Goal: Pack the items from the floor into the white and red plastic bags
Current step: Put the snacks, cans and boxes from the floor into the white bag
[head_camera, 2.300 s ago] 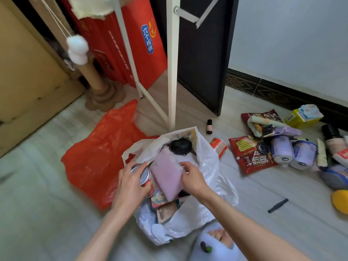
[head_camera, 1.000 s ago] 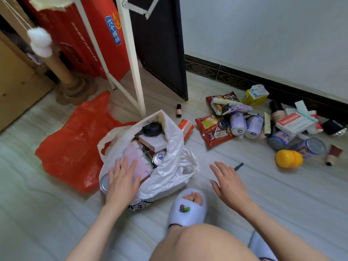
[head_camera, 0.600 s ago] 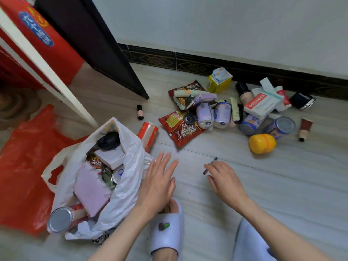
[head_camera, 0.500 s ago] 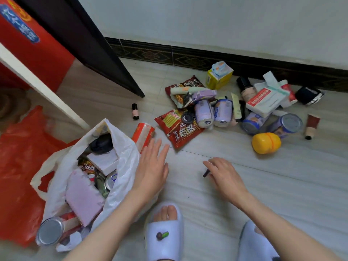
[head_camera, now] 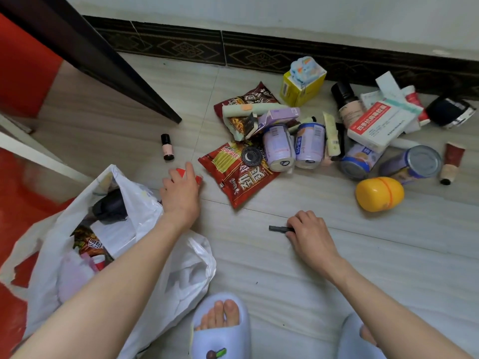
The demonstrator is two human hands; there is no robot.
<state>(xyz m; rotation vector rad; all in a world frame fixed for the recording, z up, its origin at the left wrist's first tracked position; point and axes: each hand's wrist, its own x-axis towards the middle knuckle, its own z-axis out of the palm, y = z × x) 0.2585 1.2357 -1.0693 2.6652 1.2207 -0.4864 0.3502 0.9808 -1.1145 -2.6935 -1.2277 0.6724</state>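
- The left hand [head_camera: 181, 190] covers most of a red can [head_camera: 198, 178].
- The red bag [head_camera: 10, 203] runs off the left edge.
- The right slipper [head_camera: 355, 340] is cut off below.

white bag [head_camera: 160, 281]: we see it open, part-filled, lower left | red bag [head_camera: 15, 203]: flat beneath it | loose items [head_camera: 285, 143]: heaped by the skirting

Pale tiled floor [head_camera: 388, 255]. At 9 o'clock, white bag [head_camera: 160, 268] over red bag [head_camera: 15, 203]; at 1 o'clock, snack packs [head_camera: 233, 174], cans [head_camera: 278, 147], boxes [head_camera: 302, 85]; yellow egg [head_camera: 379, 194] at 3; black stick [head_camera: 280, 228] centre
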